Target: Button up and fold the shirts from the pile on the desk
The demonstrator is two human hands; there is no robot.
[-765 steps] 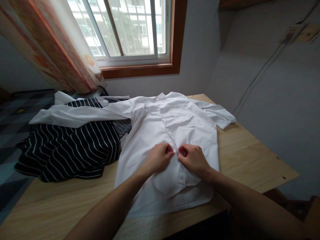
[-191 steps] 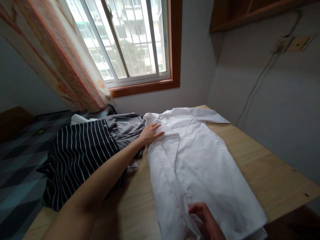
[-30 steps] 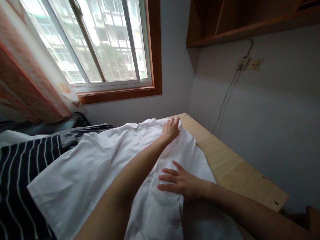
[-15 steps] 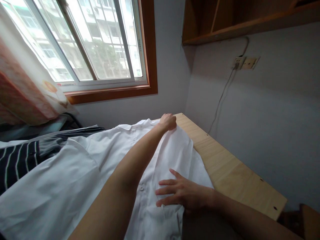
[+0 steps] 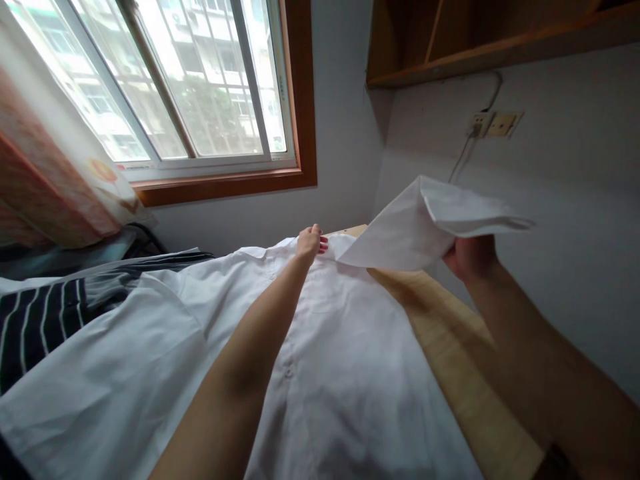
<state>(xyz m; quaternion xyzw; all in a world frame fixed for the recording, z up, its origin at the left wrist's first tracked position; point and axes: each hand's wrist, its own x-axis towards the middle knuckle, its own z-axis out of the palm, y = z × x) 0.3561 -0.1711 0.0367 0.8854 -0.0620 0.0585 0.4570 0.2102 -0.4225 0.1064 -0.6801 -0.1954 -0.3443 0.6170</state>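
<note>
White sleeve held above the table's right edge

A white cotton-like button-front shirt lies spread over the pale wooden table, its shoulder near the far corner. The right hand grips the shirt's long white sleeve in the air, its fingers mostly hidden by cloth. The left hand is at the shoulder near the far edge, fingers loosely bent and close together; whether they pinch fabric, I cannot tell. Black cloth with white stripes lies left of the shirt.

The white shirt lies spread on the table, one sleeve raised.
</note>
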